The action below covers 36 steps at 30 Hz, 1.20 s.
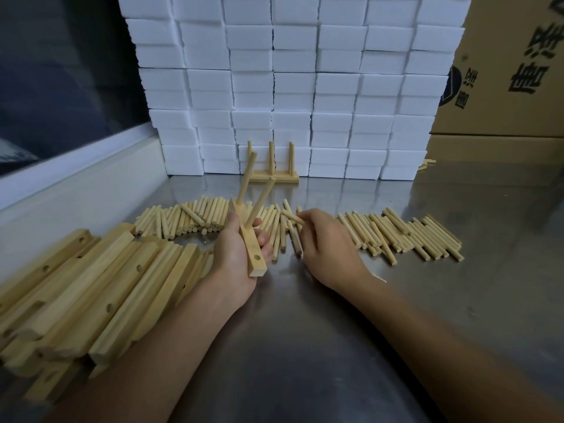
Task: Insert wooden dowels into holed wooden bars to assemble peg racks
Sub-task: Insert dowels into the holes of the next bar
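Both forearms are bare to the frame's edge, entering from six o'clock, and the left hand (236, 254) and right hand (328, 242) show no gloves, rings or watch.

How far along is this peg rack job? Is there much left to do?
Done: one finished rack with three upright pegs stands by the white foam blocks. In hand: the left hand holds a bar with two dowels in and one hole still empty; the right hand pinches the next dowel. Left: a big pile of bare bars and many loose dowels, so it looks early.
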### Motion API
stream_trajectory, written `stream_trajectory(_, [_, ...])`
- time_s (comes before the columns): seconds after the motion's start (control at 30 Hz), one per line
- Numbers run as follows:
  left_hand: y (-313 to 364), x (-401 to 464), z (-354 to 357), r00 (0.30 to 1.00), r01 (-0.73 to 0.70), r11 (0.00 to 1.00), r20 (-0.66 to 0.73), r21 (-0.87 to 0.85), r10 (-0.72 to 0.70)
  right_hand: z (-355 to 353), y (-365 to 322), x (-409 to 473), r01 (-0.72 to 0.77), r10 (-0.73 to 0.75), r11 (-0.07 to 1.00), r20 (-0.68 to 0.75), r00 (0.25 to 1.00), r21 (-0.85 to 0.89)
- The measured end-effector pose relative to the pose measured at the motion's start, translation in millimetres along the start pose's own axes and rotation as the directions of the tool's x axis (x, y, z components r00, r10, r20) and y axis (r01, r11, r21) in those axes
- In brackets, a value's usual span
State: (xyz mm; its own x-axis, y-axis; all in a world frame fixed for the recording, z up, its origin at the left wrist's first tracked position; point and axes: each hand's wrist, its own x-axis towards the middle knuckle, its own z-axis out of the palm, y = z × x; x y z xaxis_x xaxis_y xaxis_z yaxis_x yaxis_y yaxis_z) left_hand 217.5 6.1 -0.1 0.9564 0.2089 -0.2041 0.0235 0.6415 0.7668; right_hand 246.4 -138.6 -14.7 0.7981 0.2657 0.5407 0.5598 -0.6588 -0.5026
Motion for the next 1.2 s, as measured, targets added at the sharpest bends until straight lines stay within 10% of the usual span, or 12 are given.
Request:
stream_trajectory(0.43, [-0.9,-2.3,-0.3,1.0,-0.013,0.999,0.014,0.034,0.013,-5.1,-4.6,-7.4,0.084,-0.058,0.992,-0.243,0.968,0.099])
stream_trajectory(1.2, [0.0,-3.3,-2.0,1.0,-0.001,1.0,0.015,0.031,0.001,-1.5,2.5,-5.8,0.077,-0.028,0.976,-0.232,0.972,0.204])
